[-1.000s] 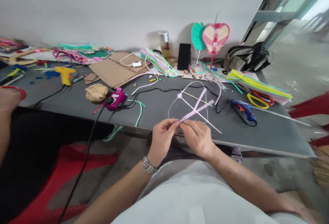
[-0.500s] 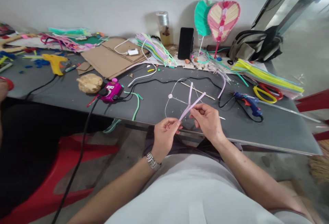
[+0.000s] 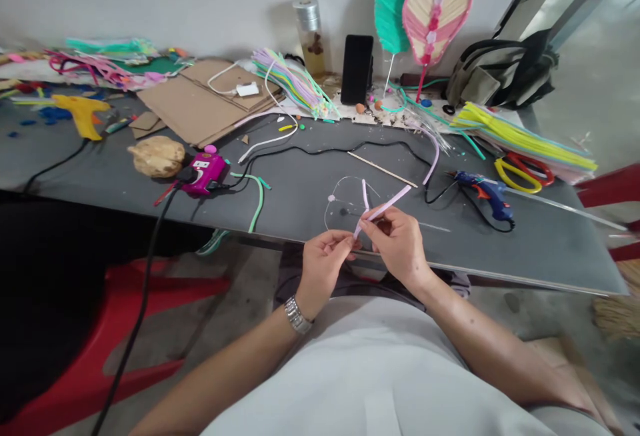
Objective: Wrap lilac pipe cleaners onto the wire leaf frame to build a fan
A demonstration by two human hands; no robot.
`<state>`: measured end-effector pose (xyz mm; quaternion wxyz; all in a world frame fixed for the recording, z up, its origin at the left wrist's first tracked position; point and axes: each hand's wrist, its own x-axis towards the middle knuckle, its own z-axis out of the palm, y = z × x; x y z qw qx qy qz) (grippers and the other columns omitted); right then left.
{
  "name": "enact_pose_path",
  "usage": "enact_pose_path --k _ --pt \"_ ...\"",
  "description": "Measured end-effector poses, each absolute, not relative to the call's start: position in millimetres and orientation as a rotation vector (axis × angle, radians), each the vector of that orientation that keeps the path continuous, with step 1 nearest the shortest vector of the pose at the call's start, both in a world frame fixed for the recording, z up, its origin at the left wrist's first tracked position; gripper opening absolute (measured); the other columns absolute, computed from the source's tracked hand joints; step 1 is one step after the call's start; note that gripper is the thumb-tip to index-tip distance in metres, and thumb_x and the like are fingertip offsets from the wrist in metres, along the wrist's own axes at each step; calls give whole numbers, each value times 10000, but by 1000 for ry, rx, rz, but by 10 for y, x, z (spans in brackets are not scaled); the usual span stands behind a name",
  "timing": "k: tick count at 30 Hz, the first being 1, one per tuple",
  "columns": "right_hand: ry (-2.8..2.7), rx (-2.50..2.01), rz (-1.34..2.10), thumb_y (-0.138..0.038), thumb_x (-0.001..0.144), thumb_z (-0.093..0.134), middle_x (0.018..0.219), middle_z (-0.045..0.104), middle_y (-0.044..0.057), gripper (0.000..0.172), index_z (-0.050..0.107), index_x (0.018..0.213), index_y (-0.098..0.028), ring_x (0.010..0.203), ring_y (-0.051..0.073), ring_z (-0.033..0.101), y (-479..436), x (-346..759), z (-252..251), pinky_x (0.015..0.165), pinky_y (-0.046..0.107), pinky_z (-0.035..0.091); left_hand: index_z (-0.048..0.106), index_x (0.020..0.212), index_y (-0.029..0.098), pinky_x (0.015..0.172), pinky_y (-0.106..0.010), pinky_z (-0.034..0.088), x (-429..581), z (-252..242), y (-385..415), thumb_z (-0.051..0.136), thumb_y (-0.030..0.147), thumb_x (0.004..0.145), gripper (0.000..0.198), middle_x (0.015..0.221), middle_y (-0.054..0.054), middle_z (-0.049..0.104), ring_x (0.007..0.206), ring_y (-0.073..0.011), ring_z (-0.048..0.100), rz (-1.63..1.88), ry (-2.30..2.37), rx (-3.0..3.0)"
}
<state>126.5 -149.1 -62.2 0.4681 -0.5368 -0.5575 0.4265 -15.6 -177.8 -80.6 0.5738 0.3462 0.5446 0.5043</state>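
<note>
Over the table's front edge, a light purple pipe cleaner [image 3: 395,201] is pinched between both my hands, its two ends spreading apart in a V. My left hand [image 3: 327,259] grips the lower, bent end between thumb and fingers. Closed on the strand just above, my right hand [image 3: 397,239] has its thumb toward the left hand. Behind the hands a thin pale wire hoop [image 3: 327,213] with a small whitish bead or knot lies on the table, partly hidden by my hands. A thin wooden stick [image 3: 383,169] rests beyond it.
A blue glue gun [image 3: 485,196] and yellow-and-red scissors [image 3: 520,175] lie at right. At left are a purple power socket [image 3: 205,173], a tan lump [image 3: 157,156] and a yellow glue gun [image 3: 83,115]. A phone [image 3: 357,69], cardboard [image 3: 190,106] and pipe cleaner bundles [image 3: 295,83] stand or lie behind.
My hands have come closer together along the pipe cleaner; the right hand sits lower on it. Its longer end now leans further right. The view has shifted slightly.
</note>
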Motion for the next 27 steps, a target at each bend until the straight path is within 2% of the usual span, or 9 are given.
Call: enact_pose_path --k 10,16,27 --pt "-1406 -1274 989 -304 874 703 697 685 -12 112 727 874 -194 490 95 540 -1574 1246 -678 488 228 442 693 675 166 518 -219 436 -132 -827 -1710 758 312 690 161 583 1 666 531 -113 571 1181 1376 822" --pt "-1410 -1174 978 -317 924 685 906 751 33 124 741 915 -207 582 106 595 -1662 1241 -751 544 242 488 657 644 168 522 -217 435 -117 -826 -1729 731 282 695 145 569 11 645 518 -100 532 1218 1357 838" --pt "-1454 -1151 908 -304 972 641 895 741 29 135 739 936 -219 592 106 603 -1694 1245 -735 568 246 491 693 790 158 566 -236 468 -122 -827 -1796 766 389 781 242 671 -3 671 576 -110 566 1228 1221 768"
